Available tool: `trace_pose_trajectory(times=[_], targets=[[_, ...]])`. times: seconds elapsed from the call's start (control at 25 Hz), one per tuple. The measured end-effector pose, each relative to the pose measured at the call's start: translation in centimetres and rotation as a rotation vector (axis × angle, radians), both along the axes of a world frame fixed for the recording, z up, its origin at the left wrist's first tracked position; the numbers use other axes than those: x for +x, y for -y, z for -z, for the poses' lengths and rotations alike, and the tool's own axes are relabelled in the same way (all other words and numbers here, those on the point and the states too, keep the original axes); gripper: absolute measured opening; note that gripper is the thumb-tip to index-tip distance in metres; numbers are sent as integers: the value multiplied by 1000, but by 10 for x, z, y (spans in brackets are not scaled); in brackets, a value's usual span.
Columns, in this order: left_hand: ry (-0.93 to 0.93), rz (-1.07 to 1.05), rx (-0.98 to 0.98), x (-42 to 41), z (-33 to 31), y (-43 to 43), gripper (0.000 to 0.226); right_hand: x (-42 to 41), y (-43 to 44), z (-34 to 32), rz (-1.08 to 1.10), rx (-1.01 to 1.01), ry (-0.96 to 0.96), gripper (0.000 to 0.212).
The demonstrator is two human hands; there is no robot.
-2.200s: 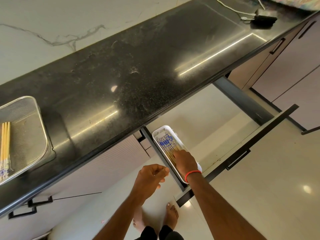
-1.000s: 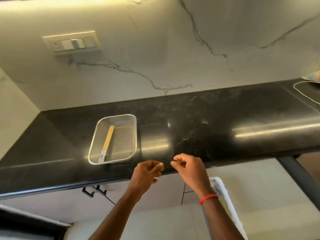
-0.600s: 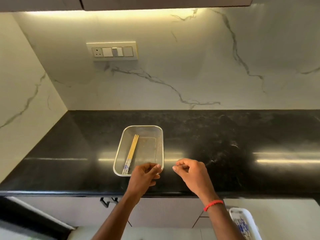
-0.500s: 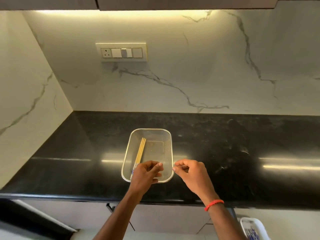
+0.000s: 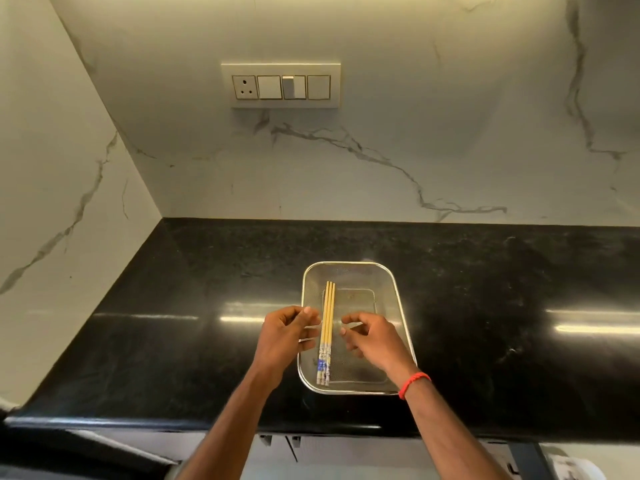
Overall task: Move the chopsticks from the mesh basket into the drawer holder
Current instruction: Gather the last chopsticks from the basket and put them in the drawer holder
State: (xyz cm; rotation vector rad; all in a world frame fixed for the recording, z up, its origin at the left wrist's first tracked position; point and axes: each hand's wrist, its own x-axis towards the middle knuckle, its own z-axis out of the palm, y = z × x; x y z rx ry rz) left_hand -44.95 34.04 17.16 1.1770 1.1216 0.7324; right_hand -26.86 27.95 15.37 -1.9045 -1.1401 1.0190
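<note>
Centre of frame, lower half: a mesh basket [image 5: 349,270] is set on a black stone countertop [image 5: 502,289], its long side running away from the viewer. Three chopsticks [image 5: 327,323] are laid side by side along the basket's left side, the plain yellow ends toward the top of the frame and the blue-patterned ends toward the bottom rim.

The left hand [image 5: 284,336] is held over the basket's left rim, just beside the chopsticks. Its fingers are loosely curled with the thumb drawn near them, and nothing is gripped. Whether a fingertip brushes the sticks cannot be settled from this angle. The right hand [image 5: 372,341] is held over the basket's middle, to the right of the chopsticks and apart from them, its fingers loosely bent and spread, also holding nothing. A red band [image 5: 414,384] is worn on the right wrist.

Upper centre: a switch panel [image 5: 281,85] is mounted on the veined marble wall [image 5: 381,150]. Lower right corner: a white object [image 5: 575,471] is partly seen below the counter edge.
</note>
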Motion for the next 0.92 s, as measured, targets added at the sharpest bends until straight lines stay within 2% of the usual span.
trace_pose_trajectory(times=[0.28, 0.56, 0.8, 0.92], targets=[[-5, 17, -49, -22, 10, -13, 19, -9, -47, 23, 185, -173, -261, 30], [-35, 47, -57, -31, 13, -19, 20, -28, -72, 33, 211, -122, -219, 37], [-105, 83, 21, -22, 11, -31, 19, -30, -80, 35, 186, -113, -130, 23], [-189, 74, 93, -16, 8, -38, 18, -30, -80, 32, 207, -123, -250, 13]])
